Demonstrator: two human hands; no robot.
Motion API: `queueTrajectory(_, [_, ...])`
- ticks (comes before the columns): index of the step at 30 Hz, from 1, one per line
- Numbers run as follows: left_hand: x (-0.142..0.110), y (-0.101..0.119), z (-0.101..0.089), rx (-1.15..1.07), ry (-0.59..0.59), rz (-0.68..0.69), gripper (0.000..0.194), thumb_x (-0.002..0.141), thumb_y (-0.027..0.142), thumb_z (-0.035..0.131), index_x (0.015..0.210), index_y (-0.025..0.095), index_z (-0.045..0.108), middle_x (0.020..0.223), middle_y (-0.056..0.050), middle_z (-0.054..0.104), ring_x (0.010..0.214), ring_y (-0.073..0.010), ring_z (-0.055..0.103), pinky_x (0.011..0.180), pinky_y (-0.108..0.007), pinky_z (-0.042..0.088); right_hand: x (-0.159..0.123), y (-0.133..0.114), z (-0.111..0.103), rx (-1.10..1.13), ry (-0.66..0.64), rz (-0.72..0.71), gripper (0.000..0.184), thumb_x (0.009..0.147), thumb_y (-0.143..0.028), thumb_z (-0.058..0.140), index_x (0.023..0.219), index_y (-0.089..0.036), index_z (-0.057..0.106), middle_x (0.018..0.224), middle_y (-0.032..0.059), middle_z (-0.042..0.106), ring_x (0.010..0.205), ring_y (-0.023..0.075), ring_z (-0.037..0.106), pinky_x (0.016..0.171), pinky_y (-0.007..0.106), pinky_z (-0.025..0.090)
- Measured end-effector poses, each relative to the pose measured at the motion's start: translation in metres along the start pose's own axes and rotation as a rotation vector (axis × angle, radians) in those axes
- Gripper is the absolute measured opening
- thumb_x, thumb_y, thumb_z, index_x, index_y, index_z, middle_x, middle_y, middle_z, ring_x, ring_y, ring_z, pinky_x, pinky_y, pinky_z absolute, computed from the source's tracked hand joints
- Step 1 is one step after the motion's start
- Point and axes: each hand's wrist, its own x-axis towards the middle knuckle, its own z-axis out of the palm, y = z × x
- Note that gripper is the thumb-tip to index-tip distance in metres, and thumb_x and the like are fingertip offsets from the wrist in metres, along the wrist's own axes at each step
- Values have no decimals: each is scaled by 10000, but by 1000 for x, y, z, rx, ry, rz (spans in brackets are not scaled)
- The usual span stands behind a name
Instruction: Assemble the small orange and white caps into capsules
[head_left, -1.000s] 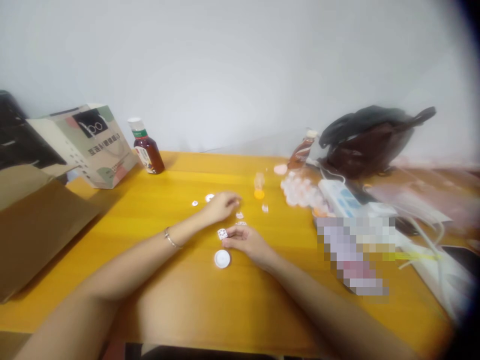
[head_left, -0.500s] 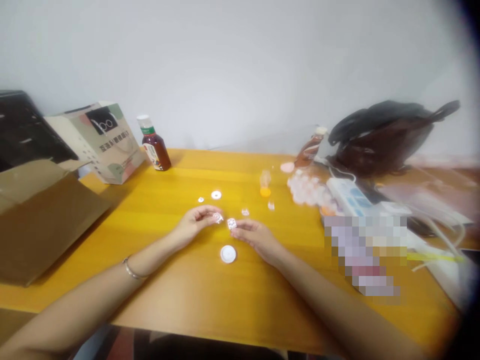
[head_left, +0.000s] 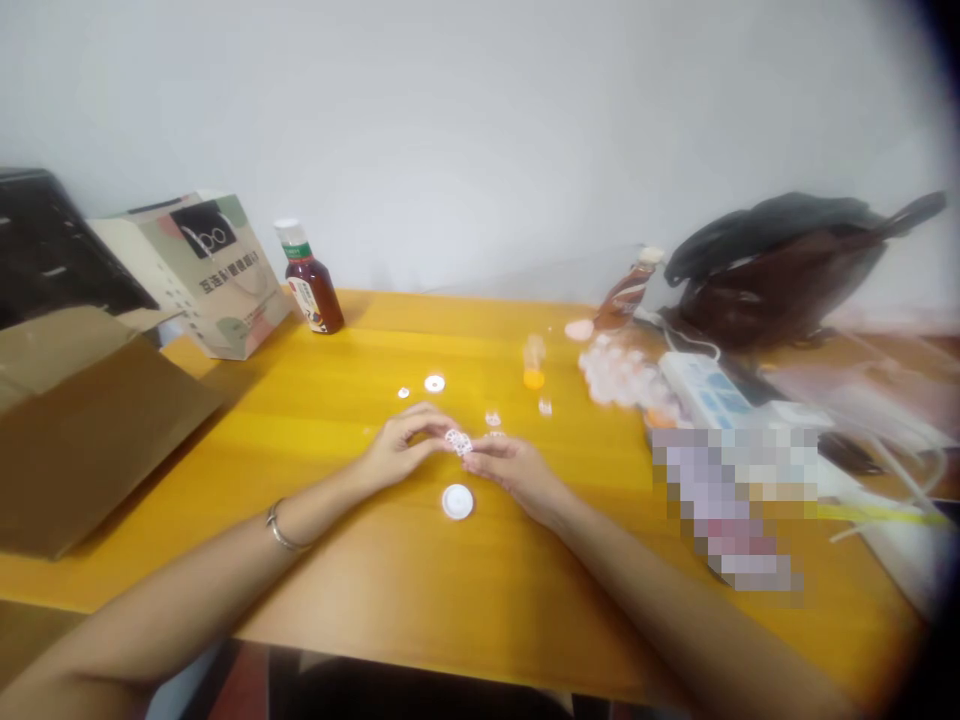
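Note:
Above the table my left hand (head_left: 409,440) pinches a small white openwork plastic piece (head_left: 453,437) between thumb and fingers. My right hand (head_left: 514,470) pinches a similar white openwork piece (head_left: 464,447). The two pieces meet or overlap; I cannot tell whether they are joined. Just below the hands lies a round white disc (head_left: 457,502) with a raised rim. Beyond my left hand are a white ring-like disc (head_left: 434,383) and a smaller white round piece (head_left: 403,393). Small white pronged parts (head_left: 492,418) lie past my right hand, with another (head_left: 545,407) farther right.
A cardboard box (head_left: 112,430), a paper bag (head_left: 217,270) and a dark red bottle (head_left: 315,290) stand at left. Rightward are a small orange-based container (head_left: 533,375), a brown drink bottle (head_left: 626,295), a power strip (head_left: 705,390), cables and a dark bag (head_left: 787,270).
My left hand has moved right, bringing its white piece up against the one in my right hand. The gap between the two pieces has closed.

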Motion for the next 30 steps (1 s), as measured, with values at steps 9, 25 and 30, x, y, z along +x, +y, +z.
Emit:
queueTrajectory(9, [5,0,-2,85,-117,54,198,790,245,563,963,208,651,926,-64,560,870,-153,553,839,-296,431,0,0,-2,-47,-35,10,253,541,-296,756,764,-188,702,739,-3,683,713,132,606,850,345,431])
queueTrajectory(25, [6,-3,-5,13,-218,-49,225,801,274,546,980,178,643,901,-65,646,817,-150,595,773,-256,457,0,0,-1,-39,-55,2,209,552,-279,754,732,-194,692,719,-24,676,675,100,598,817,305,434])
queueTrajectory(30, [4,-1,-3,12,-198,-49,227,803,269,543,988,181,640,918,-65,647,821,-151,596,771,-260,459,-1,-2,2,-68,12,-23,193,552,-310,750,652,-172,659,647,-20,654,627,108,595,772,310,464])
